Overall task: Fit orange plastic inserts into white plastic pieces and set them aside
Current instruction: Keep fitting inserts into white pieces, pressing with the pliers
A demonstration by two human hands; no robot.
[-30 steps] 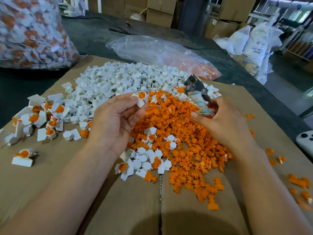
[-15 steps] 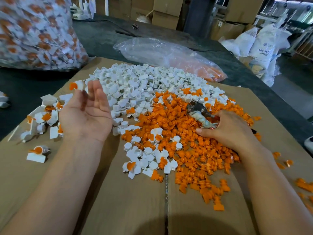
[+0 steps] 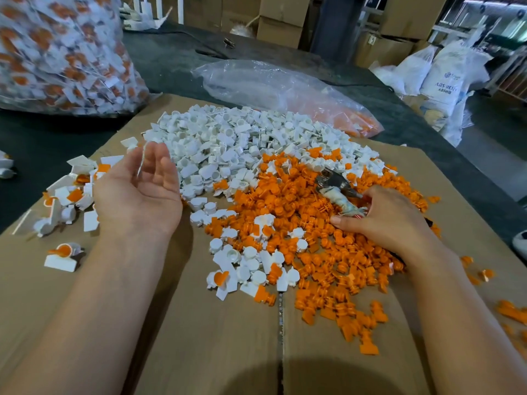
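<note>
The small orange plastic inserts [image 3: 322, 252] lie in a broad loose heap on the right half of a flat brown cardboard sheet [image 3: 199, 337]. The small white plastic pieces [image 3: 228, 143], round cups with flat square tabs, are heaped just behind and to the left of them, and the two heaps touch and mix along their shared edge. A smaller cluster of white pieces lies among the orange ones near the cardboard's middle seam. Left of the heaps, a scatter of fitted white pieces with orange inserts [image 3: 68, 195] lies on the cardboard, with one more fitted piece [image 3: 61, 256] alone, nearer the person. The left hand [image 3: 139, 192] hovers palm up between that scatter and the white heap, its grip apart, fingers relaxed and slightly bent. The right hand [image 3: 390, 220] rests palm down on the orange heap, thumb stretched along the inserts. Its grip is closed round the pale cloth-wrapped handle of a grey metal tool [image 3: 336, 192], whose head points away from the person across the heap. The cardboard lies on a dark grey table [image 3: 57, 138]. Behind the heaps on the table lies a clear plastic bag [image 3: 271, 84] with orange inserts in its right end, and at the far left stands a large clear bag [image 3: 57, 52] stuffed with white-and-orange pieces. Brown cardboard boxes [image 3: 285, 21] and white sacks [image 3: 445, 75] stand beyond the table.
</note>
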